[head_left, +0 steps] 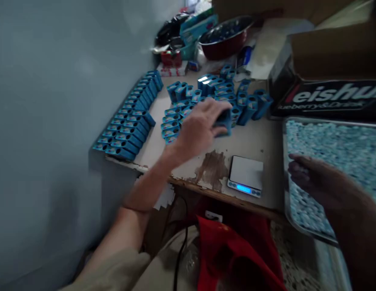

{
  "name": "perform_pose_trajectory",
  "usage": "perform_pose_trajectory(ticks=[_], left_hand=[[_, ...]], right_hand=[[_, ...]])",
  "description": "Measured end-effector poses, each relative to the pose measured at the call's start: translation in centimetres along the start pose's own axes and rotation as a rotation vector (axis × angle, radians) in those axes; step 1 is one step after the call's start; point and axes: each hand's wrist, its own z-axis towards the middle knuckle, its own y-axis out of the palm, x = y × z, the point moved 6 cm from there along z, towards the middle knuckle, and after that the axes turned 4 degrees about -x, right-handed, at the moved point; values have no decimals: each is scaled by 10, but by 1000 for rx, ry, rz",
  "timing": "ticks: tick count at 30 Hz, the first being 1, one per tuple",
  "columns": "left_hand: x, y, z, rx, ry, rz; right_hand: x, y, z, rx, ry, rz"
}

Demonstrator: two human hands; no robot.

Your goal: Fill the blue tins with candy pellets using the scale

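My left hand (199,123) is closed around a small blue box (224,121), held above the table with its dark opening towards me. Behind and below it, several similar blue boxes (171,125) stand in loose groups. Over the left part of a metal tray (286,190) is my right hand (311,176), its fingers curled together; what they hold, if anything, I cannot make out. Small pale blue and white pieces (351,149) fill the tray. Between the hands lies a small digital scale (246,173) with a lit blue display and nothing on its plate.
Along the wall at the left, blue boxes (130,129) stand in tight rows. A large dark cardboard carton (327,97) is behind the tray. At the back are a red bowl (222,48) and assorted packages. Red cloth (233,250) hangs below the worn table edge (206,190).
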Motion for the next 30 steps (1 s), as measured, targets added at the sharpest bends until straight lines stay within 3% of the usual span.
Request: perform_pose_trajectory(ticks=[3, 5, 8, 11, 15, 20, 24, 27, 30], left_hand=[[-96, -72, 19, 78, -85, 141], [-168, -97, 27, 58, -175, 172], [-268, -95, 18, -132, -389, 96], [-327, -76, -14, -297, -484, 2], [-351, -47, -54, -402, -471, 28], [-352, -15, -72, -297, -569, 214], [-352, -2, -73, -215, -653, 177], [-355, 1, -72, -185, -708, 120], [-355, 0, -72, -165, -710, 103]], right_hand=[[17, 20, 2, -77, 159, 171], [24, 29, 6, -83, 194, 175], [25, 42, 15, -121, 184, 153], [13, 62, 20, -192, 141, 99], [-23, 111, 20, -305, 0, -72], [-69, 204, 15, -552, -350, -429], [-78, 270, -1, -626, -536, -1053], [-71, 301, -11, -644, -529, -1496], [-65, 313, -17, -662, -546, -1589]])
